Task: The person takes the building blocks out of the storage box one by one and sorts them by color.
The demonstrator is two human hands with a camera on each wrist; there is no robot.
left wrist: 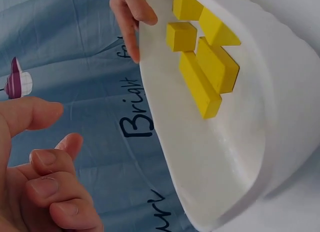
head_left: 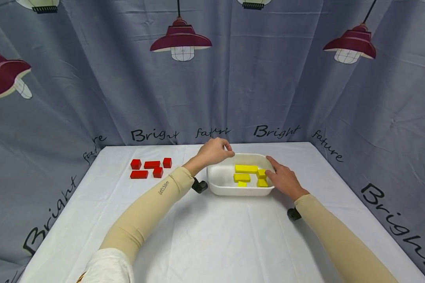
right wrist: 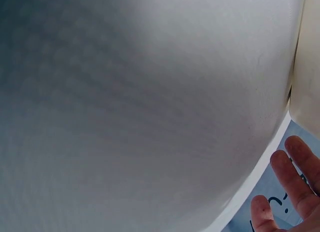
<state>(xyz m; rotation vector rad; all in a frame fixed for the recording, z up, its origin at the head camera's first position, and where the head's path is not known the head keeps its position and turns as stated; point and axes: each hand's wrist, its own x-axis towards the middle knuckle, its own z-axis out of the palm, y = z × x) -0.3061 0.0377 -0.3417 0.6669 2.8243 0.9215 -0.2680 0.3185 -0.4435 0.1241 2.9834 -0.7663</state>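
A white tub (head_left: 217, 184) sits on the table with several yellow blocks (head_left: 246, 169) inside, mostly in its right half. My right hand (head_left: 285, 179) holds the tub's right rim, thumb over the inner side and other fingers outside. The right wrist view shows some of those fingers (right wrist: 292, 177) spread beside the tub's wall. My left hand (head_left: 214, 151) hovers by the tub's back left corner. Seen from the left wrist, its fingers (left wrist: 45, 187) are loosely bent, with thumb and index apart and nothing between them.
Several red blocks (head_left: 139, 174) lie in a loose group on the left of the white-covered table (head_left: 212, 239). A grey-blue curtain (head_left: 212, 90) printed with lamps and lettering hangs behind and along both sides.
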